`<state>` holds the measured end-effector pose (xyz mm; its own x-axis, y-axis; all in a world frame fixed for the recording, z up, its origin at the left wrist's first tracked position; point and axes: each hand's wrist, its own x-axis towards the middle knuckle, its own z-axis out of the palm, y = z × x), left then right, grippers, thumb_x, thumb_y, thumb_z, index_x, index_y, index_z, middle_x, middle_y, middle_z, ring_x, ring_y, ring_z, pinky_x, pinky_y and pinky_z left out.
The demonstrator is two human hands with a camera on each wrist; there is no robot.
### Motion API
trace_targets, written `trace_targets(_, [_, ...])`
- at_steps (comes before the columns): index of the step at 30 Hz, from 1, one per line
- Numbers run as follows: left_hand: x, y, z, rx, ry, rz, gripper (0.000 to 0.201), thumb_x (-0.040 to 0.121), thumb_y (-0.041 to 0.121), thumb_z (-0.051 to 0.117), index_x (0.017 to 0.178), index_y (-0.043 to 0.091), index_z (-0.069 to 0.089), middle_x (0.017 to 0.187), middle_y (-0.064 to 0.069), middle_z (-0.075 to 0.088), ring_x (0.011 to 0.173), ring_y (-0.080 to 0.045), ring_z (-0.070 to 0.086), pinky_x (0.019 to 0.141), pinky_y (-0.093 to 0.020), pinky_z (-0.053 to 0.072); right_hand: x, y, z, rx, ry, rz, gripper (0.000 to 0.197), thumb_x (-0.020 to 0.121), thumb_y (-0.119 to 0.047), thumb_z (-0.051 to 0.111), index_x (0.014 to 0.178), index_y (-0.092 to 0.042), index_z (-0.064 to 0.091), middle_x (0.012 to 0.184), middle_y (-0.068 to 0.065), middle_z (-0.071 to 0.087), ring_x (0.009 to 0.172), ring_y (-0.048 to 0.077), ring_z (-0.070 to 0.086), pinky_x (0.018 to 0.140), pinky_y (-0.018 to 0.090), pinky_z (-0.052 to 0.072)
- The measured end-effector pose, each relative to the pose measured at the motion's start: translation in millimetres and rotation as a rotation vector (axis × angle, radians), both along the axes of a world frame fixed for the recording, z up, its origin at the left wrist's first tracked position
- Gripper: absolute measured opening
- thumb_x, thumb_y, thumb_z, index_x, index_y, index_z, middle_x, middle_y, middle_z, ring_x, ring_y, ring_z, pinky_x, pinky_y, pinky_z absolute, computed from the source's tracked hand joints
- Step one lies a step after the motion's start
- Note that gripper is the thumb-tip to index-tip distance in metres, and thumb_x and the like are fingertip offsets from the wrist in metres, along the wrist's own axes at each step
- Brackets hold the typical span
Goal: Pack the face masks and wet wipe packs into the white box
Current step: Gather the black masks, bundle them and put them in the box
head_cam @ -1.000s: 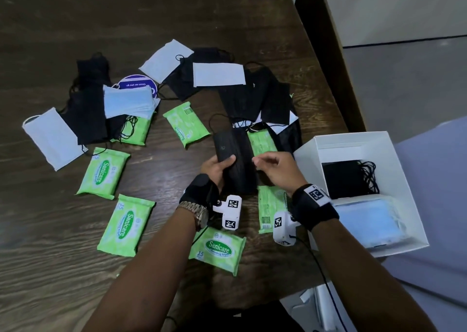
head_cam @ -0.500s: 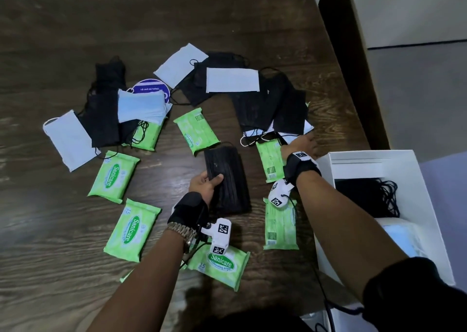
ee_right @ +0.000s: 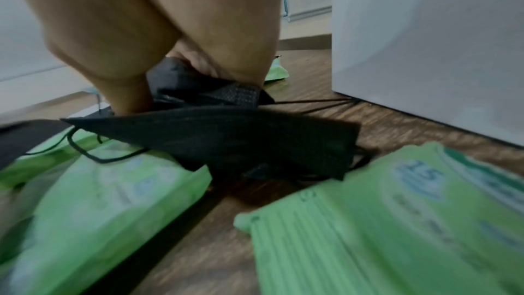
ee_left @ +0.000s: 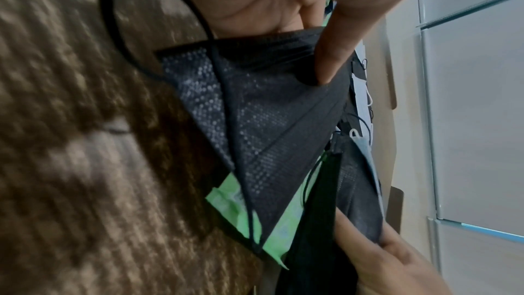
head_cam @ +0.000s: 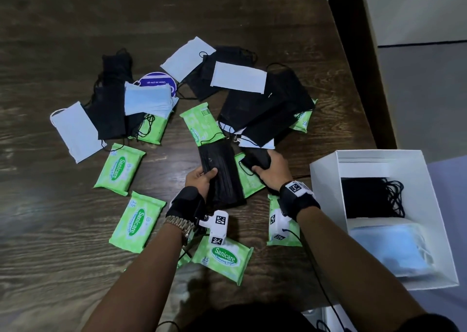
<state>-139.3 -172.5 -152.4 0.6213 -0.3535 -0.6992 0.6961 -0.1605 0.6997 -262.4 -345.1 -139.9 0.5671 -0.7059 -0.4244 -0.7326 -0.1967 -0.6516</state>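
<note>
A person's left hand (head_cam: 201, 180) pinches a pleated black face mask (head_cam: 221, 175) at its left edge, thumb on top and fingers (ee_left: 334, 62) beneath, above a dark wood-grain surface (head_cam: 75, 268). The woven, dimpled fabric shows in the left wrist view, an elastic ear loop (ee_left: 159, 21) arcing off one corner. Just to its right, the right hand (head_cam: 271, 172) curls its fingers (ee_right: 122, 89) round a second black mask (head_cam: 255, 160), bunching the soft cloth; its loose end droops onto a glossy green wet wipe pack (head_cam: 249, 180) that lies partly under both masks. More rectangular green packs (head_cam: 137, 221) lie flat on the near left, each bearing an oval label, and one sits under the right wrist. Farther off, black masks (head_cam: 267, 104), white masks (head_cam: 238, 77) and a pale blue mask (head_cam: 147, 100) overlap in a loose arc with a round purple sticker (head_cam: 156, 80) among them. The open white box (head_cam: 326, 180), stiff-walled and square-cornered, stands at the near right corner of the surface, near the right hand, with black masks in its far half and blue ones in its near half. Bare wood separates the hands from the box wall.
</note>
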Motion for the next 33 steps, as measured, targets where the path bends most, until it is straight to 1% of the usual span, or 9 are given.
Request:
trace_targets(4, [-2.3,14.4,-3.2,0.044,0.019,-0.010,0.018,0.088,-0.001,0.061,0.106,-0.003,0.066,0.076,-0.011,0.070,0.078,-0.029,0.064,0.089,-0.058,0.050,-20.2,3.6,5.3,-0.063,-0.014,0.084,0.043,0.082,-0.026,0.078,0.119,-0.018,0.059,0.111,0.009,0.067,0.106,0.030,0.061,0.088,0.037,0.050])
trace_targets(7, [-6.3,18.7,-4.0,0.073,0.005,-0.005,0.011,0.086,-0.002,0.063,0.093,0.004,0.069,0.073,-0.009,0.071,0.085,-0.033,0.064,0.090,-0.059,0.050,-44.9,-9.4,6.4,-0.257,0.199,0.026,0.052,0.080,-0.039,0.076,0.124,-0.021,0.057,0.117,0.012,0.066,0.111,0.034,0.060,0.094,0.041,0.048])
trace_targets(14, [-27.7,6.0,-2.7,0.046,-0.007,-0.073,0.012,0.086,-0.002,0.064,0.093,0.006,0.070,0.070,-0.004,0.072,0.086,-0.033,0.064,0.089,-0.057,0.051,-73.9,-10.8,11.3,-0.356,0.550,0.210,0.049,0.078,-0.015,0.075,0.120,-0.009,0.052,0.119,0.018,0.059,0.108,0.039,0.059,0.085,0.040,0.050])
trace_targets(17, [-35.0,-0.6,-1.9,0.048,-0.009,-0.102,0.013,0.086,-0.003,0.063,0.094,0.006,0.069,0.066,0.000,0.072,0.083,-0.031,0.064,0.091,-0.059,0.049,-75.4,-9.5,8.1,-0.257,0.459,0.156,0.036,0.084,-0.010,0.069,0.118,-0.008,0.057,0.111,0.019,0.067,0.103,0.039,0.063,0.081,0.038,0.050])
trace_targets(21, [-38.5,-1.9,-1.2,0.048,-0.017,-0.101,0.016,0.087,-0.004,0.062,0.101,0.002,0.067,0.065,0.001,0.072,0.083,-0.030,0.063,0.092,-0.059,0.049,-71.3,-7.4,12.3,0.034,0.094,0.073,0.023,0.087,-0.018,0.073,0.109,-0.015,0.069,0.105,0.005,0.073,0.102,0.025,0.067,0.089,0.036,0.053])
trace_targets(25, [-39.3,1.6,2.2,0.060,-0.028,-0.084,0.021,0.088,-0.004,0.061,0.108,-0.002,0.066,0.074,-0.007,0.071,0.080,-0.028,0.064,0.091,-0.055,0.050,-56.7,8.9,27.8,0.233,-0.169,0.053,0.027,0.086,-0.014,0.076,0.112,-0.013,0.071,0.106,0.000,0.074,0.102,0.017,0.068,0.095,0.041,0.054])
trace_targets(29, [-38.1,5.6,2.6,0.089,-0.029,-0.074,0.016,0.088,-0.001,0.062,0.102,0.003,0.067,0.093,-0.017,0.067,0.090,-0.032,0.063,0.092,-0.056,0.050,-51.1,16.4,26.7,0.254,-0.146,-0.019,0.028,0.086,-0.030,0.077,0.107,-0.012,0.070,0.101,0.003,0.074,0.093,0.019,0.071,0.081,0.043,0.060])
trace_targets(31, [-37.8,8.1,1.9,0.114,-0.028,-0.076,0.013,0.089,0.000,0.061,0.099,0.005,0.067,0.095,-0.018,0.066,0.089,-0.031,0.063,0.092,-0.054,0.051,-53.3,18.8,23.2,0.284,-0.059,-0.040,0.037,0.086,-0.044,0.073,0.100,-0.011,0.065,0.085,0.009,0.072,0.075,0.027,0.071,0.064,0.041,0.060])
trace_targets(33, [-39.2,10.6,-1.5,0.152,-0.010,-0.070,0.011,0.090,0.001,0.060,0.092,0.007,0.069,0.089,-0.016,0.068,0.087,-0.031,0.063,0.091,-0.053,0.052,-56.0,21.0,16.0,0.225,0.004,-0.061,0.045,0.088,-0.053,0.067,0.096,-0.008,0.063,0.071,0.012,0.065,0.063,0.030,0.066,0.062,0.046,0.058])
